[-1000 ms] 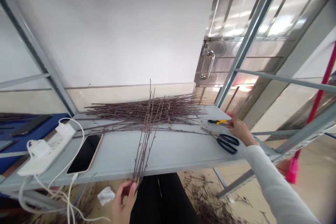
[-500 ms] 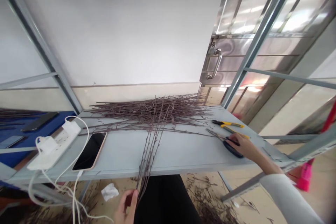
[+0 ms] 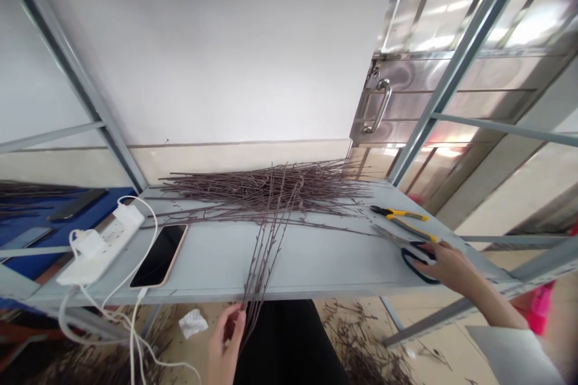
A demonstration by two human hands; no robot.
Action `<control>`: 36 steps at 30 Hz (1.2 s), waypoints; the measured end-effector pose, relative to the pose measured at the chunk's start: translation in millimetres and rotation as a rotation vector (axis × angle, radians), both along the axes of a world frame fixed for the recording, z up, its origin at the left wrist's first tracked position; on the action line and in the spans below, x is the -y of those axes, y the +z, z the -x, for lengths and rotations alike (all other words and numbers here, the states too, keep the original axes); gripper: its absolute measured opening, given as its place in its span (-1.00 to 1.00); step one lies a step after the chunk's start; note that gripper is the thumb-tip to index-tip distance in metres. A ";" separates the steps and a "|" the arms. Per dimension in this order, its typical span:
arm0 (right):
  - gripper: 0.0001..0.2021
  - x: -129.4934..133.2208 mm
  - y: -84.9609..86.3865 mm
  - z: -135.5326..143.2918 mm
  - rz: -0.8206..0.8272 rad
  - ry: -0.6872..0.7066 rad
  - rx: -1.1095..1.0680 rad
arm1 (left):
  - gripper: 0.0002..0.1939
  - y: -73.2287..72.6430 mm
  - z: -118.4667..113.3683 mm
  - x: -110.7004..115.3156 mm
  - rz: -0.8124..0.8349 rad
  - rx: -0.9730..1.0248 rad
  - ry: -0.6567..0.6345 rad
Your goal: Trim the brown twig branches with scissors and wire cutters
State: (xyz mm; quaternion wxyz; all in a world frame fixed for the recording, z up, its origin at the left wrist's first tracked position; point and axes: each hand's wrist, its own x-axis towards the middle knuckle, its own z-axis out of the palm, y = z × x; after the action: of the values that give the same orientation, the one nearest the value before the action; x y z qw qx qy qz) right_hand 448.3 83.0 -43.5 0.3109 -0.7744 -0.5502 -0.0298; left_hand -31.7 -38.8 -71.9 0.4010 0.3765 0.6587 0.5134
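My left hand (image 3: 227, 337), low in the view at the shelf's front edge, is closed round the lower ends of several thin brown twigs (image 3: 264, 255). These point away from me, and their far ends overlap a long pile of similar twigs (image 3: 226, 189) lying crosswise. On the right, my right hand (image 3: 449, 264) has its fingers and thumb at the dark loop handles of a pair of scissors (image 3: 419, 261). The scissors lie low over the shelf, blades pointing left towards the pile. Just behind them rest yellow-handled pliers (image 3: 406, 216).
A phone (image 3: 159, 255) and a white power strip (image 3: 103, 246) with cables occupy the left of the grey shelf (image 3: 325, 264). Metal uprights (image 3: 451, 72) frame it. Twig scraps (image 3: 356, 343) and a crumpled tissue (image 3: 193, 323) lie on the floor. A blue surface (image 3: 27, 222) adjoins at left.
My right hand and the scissors have shifted slightly right, away from the pliers' tips. The left hand still holds its twigs. The whole view has moved a little.
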 end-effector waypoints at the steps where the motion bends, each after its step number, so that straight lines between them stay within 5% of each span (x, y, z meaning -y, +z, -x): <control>1: -0.79 8.0 -0.4 3.7 0.021 0.003 -0.006 | -0.46 0.5 -2.3 1.0 -0.009 0.007 0.024; 4: -0.68 36.9 -2.5 28.6 0.078 -0.034 -0.084 | -0.50 4.6 -9.1 6.5 -0.039 0.026 0.074; 7: -0.51 59.2 -1.6 77.8 0.055 -0.051 -0.461 | -0.54 11.7 -13.3 12.1 -0.041 0.041 0.058; 12: -0.53 59.3 14.5 190.6 -0.182 0.177 -1.139 | -0.60 23.7 -19.2 11.1 -0.133 0.176 0.037; 19: -0.66 55.1 47.4 304.6 -0.129 0.598 -1.437 | -0.65 43.2 -33.9 -6.5 -0.216 0.202 -0.090; 28: -0.72 43.8 62.4 323.4 -0.183 0.547 -1.450 | -0.69 65.1 -32.0 -19.8 -0.256 -0.018 -0.117; 36: -0.77 53.3 56.9 327.4 -0.214 0.483 -1.516 | -0.68 58.8 -31.4 -19.6 -0.240 0.187 -0.010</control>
State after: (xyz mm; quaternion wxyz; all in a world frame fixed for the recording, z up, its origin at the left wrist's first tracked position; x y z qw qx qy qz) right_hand 120.9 29.7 13.3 0.6704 -0.4094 -0.3358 0.5198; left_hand -0.2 -19.2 -13.2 0.4152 0.3754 0.5504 0.6195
